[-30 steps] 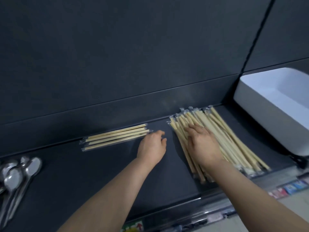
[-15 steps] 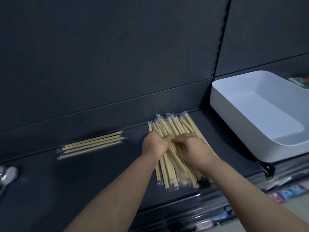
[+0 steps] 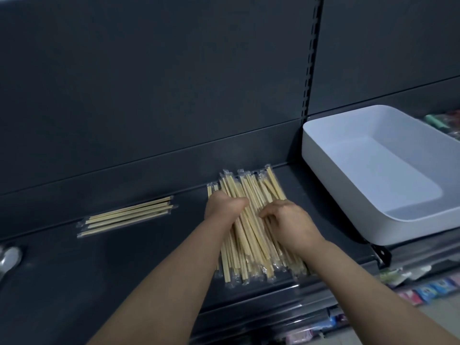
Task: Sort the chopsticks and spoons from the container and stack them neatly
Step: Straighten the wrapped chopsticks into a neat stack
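Both hands are on the chopstick pile (image 3: 251,255), mid-shelf, wrapped sticks running roughly front to back. My read: they bracket the bundle from both sides to square it up, since the far ends are fanned and uneven.

Left hand (image 3: 224,207) sits on the pile's left side, curled tight like a fist, knuckles up, gripping some of the sticks. How many is hidden under the hand.

Right hand (image 3: 288,222) is on the right side, its fingers (image 3: 270,212) bent and narrow, tips hooked down into the sticks, pinching or raking them towards the left hand. Neither hand is spread flat.

A smaller chopstick row (image 3: 129,215) lies well apart to the left, sideways against the back panel. Probably the neat stack being built, kept clear of the loose pile.

A spoon (image 3: 10,257) shows at the far left edge, separate from the sticks. The white container (image 3: 331,185) is at the right on the shelf (image 3: 124,270), with nothing visible inside, so unloading looks done and the sorting is partway through.
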A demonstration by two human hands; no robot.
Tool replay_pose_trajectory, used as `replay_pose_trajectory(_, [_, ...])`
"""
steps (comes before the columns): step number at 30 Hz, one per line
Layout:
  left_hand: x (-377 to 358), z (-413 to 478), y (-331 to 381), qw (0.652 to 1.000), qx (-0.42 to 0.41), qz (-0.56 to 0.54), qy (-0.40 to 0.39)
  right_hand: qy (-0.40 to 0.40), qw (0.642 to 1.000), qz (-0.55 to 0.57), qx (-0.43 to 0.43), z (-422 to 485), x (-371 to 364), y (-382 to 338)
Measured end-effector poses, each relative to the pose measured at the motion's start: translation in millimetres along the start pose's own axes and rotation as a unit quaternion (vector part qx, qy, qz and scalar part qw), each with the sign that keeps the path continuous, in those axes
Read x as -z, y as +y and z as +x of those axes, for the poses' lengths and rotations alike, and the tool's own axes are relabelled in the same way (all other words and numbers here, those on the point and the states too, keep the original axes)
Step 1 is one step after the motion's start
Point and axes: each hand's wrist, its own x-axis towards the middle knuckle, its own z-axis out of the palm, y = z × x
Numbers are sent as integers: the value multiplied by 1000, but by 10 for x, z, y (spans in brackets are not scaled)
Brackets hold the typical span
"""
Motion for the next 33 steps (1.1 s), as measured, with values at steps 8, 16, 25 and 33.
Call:
replay_pose_trajectory(8, [143, -59, -60, 982, -32, -181, -33, 16, 992, 120, -38, 77, 43, -178])
replay_pose_trajectory(16, [420, -113, -69, 952, -133, -272, -52, -58, 989, 116, -71, 117, 167, -723])
replay_pose_trajectory(25, [451, -121, -226, 964, -154, -208, -61, 3, 979, 154, -133, 123, -192, -887])
replay_pose_trajectory(33, [1047, -236, -191, 926, -223, -296, -69, 21, 975, 223, 12, 210, -138, -1288])
